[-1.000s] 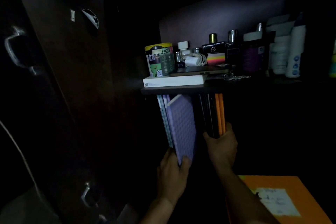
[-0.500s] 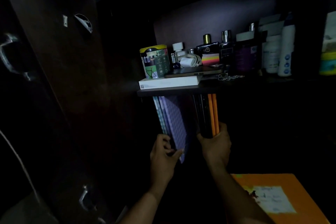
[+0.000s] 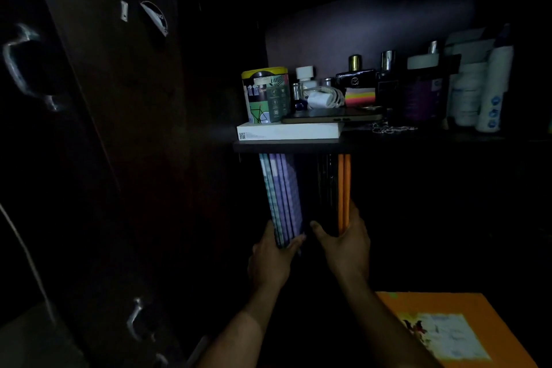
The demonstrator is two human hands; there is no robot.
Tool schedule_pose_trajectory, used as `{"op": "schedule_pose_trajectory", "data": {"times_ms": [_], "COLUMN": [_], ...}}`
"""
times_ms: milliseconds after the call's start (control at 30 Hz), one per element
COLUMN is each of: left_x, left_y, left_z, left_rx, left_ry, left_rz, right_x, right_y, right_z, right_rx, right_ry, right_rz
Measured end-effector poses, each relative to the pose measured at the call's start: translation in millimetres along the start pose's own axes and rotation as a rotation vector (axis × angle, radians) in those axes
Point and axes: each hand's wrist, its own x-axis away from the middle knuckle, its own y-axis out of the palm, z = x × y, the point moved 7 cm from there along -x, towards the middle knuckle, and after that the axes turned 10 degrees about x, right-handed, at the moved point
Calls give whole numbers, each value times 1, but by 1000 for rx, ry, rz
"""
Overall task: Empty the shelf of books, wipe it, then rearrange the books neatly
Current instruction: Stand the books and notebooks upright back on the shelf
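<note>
**Both hands clamp the upright books under the shelf board**

Half a second ago the left hand [image 3: 270, 260] was curled at the edge of a loose, leaning lilac cover; now that cover stands flush with its neighbours, and the hand grips the bottom of the thin, soft-covered lilac and teal-checked notebooks [image 3: 282, 197]. The right hand [image 3: 346, 243] keeps its hold on the dark-spined and two orange-spined slim books [image 3: 339, 191], thumb on the left face, fingers on the right. A narrow dark gap separates the two bundles. Both stand upright in the compartment just beneath the dark flat wooden shelf board [image 3: 286, 146].

On that board lie a flat white cardboard box [image 3: 289, 131], a round printed tin with a yellow rim [image 3: 265, 95] and glossy glass bottles. An orange paper-covered book with a white label [image 3: 448, 329] lies at lower right.
</note>
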Motion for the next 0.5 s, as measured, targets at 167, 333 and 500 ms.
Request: {"op": "schedule_pose_trajectory", "data": {"times_ms": [167,333,500], "left_x": [5,2,1], "left_y": [4,5,6], "left_z": [10,6,4], "left_rx": [136,214,259], "left_ry": [40,42,49], "left_rz": [-62,-117,-117], "right_x": [1,1,2], "right_y": [3,12,20], "right_z": [1,0,2], "right_rx": [18,78,32], "right_ry": [-28,-67,-112], "right_rz": [-92,-211,-255]}}
